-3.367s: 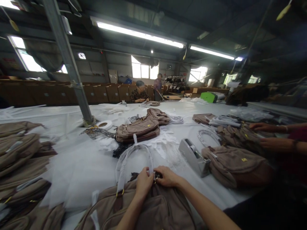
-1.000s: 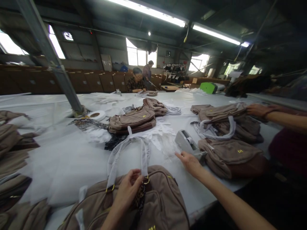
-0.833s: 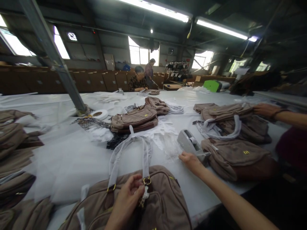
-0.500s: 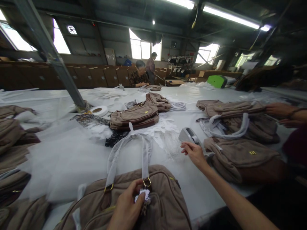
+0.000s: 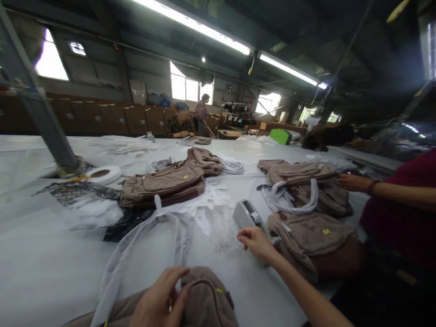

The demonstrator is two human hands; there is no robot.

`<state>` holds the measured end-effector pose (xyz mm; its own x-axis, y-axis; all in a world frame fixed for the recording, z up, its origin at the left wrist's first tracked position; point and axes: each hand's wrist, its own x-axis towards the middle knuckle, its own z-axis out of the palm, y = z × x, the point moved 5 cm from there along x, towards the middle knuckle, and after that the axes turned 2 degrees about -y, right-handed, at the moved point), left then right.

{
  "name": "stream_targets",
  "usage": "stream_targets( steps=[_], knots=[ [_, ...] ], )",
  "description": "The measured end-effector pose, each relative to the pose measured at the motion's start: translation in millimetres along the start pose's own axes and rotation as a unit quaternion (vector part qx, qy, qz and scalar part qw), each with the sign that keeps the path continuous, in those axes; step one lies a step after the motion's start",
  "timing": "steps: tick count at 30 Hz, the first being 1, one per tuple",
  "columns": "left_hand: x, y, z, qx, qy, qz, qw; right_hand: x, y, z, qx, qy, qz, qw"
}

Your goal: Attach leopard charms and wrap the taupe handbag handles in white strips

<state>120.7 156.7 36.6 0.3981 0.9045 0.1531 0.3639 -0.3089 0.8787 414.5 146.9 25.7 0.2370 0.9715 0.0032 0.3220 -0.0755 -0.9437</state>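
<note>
A brown fabric handbag (image 5: 207,295) lies at the lower edge, partly out of view. Its long handle (image 5: 117,247) is wrapped in white material and arches away from me. My left hand (image 5: 160,299) is curled round the base of that handle, where a glint of gold metal shows between thumb and fingers; the charm seen there earlier is hidden. My right hand (image 5: 257,243) hovers just in front of a grey tape dispenser (image 5: 243,213), fingertips drawn together. Whatever they may pinch is too small to make out.
White scraps and threads (image 5: 218,222) litter the middle. Brown bags (image 5: 163,184) lie beyond, and another bag (image 5: 316,240) sits right of the dispenser. A tape roll (image 5: 104,174) rests near a metal post (image 5: 44,109). A co-worker's hand (image 5: 356,182) touches bags at right.
The view has turned right and tilted up, so everything sits further left and the near bag lower. My left fingers now cover the ring and charm; my right hand stays by the dispenser.
</note>
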Motion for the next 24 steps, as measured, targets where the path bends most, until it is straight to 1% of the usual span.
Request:
stream_targets(
  steps=[2,4,5,6,8,9,10,11,13,15,17,19,21,22,24],
  knots=[
    [29.6,26.5,20.5,0.009,-0.025,0.085,0.996,-4.5,5.9,2.0,0.025,0.008,0.009,1.000],
    [59.2,47.4,57.1,0.030,-0.114,0.191,0.975,-7.7,8.5,3.7,0.053,0.014,0.014,0.998],
    [72.3,52.0,77.6,0.050,-0.164,0.223,0.960,-9.0,9.4,4.1,0.065,0.017,0.014,0.998],
    [83.8,52.2,98.1,0.077,-0.216,0.235,0.945,-10.2,10.4,4.0,0.075,0.021,0.014,0.997],
    [99.5,43.5,133.6,0.141,-0.305,0.233,0.913,-12.8,13.1,2.8,0.088,0.029,0.014,0.996],
    [103.4,36.5,146.9,0.173,-0.336,0.230,0.897,-14.6,14.4,1.8,0.093,0.032,0.015,0.995],
    [104.9,29.0,156.9,0.201,-0.356,0.229,0.883,-16.6,15.2,0.5,0.102,0.036,0.015,0.994],
    [104.6,21.6,163.7,0.226,-0.363,0.232,0.874,-19.1,14.7,-1.3,0.113,0.042,0.013,0.993],
    [100.9,8.7,169.7,0.264,-0.349,0.240,0.867,-25.0,8.3,-6.4,0.143,0.060,-0.004,0.988],
    [95.4,-0.1,170.7,0.294,-0.323,0.246,0.865,-31.7,-5.8,-14.6,0.175,0.088,-0.035,0.980],
    [90.7,-3.7,171.4,0.310,-0.306,0.251,0.864,-38.4,-25.4,-25.2,0.199,0.118,-0.076,0.970],
    [89.8,-2.1,173.2,0.312,-0.297,0.250,0.867,-45.2,-46.2,-35.5,0.219,0.138,-0.117,0.959],
    [93.7,3.4,174.6,0.307,-0.297,0.235,0.873,-52.7,-64.3,-41.7,0.226,0.138,-0.150,0.953],
    [97.0,7.6,174.2,0.305,-0.300,0.226,0.875,-57.3,-71.5,-42.6,0.215,0.134,-0.163,0.954],
    [104.4,20.5,168.3,0.303,-0.300,0.220,0.877,-68.5,-81.4,-39.3,0.159,0.122,-0.176,0.964]
  ],
)
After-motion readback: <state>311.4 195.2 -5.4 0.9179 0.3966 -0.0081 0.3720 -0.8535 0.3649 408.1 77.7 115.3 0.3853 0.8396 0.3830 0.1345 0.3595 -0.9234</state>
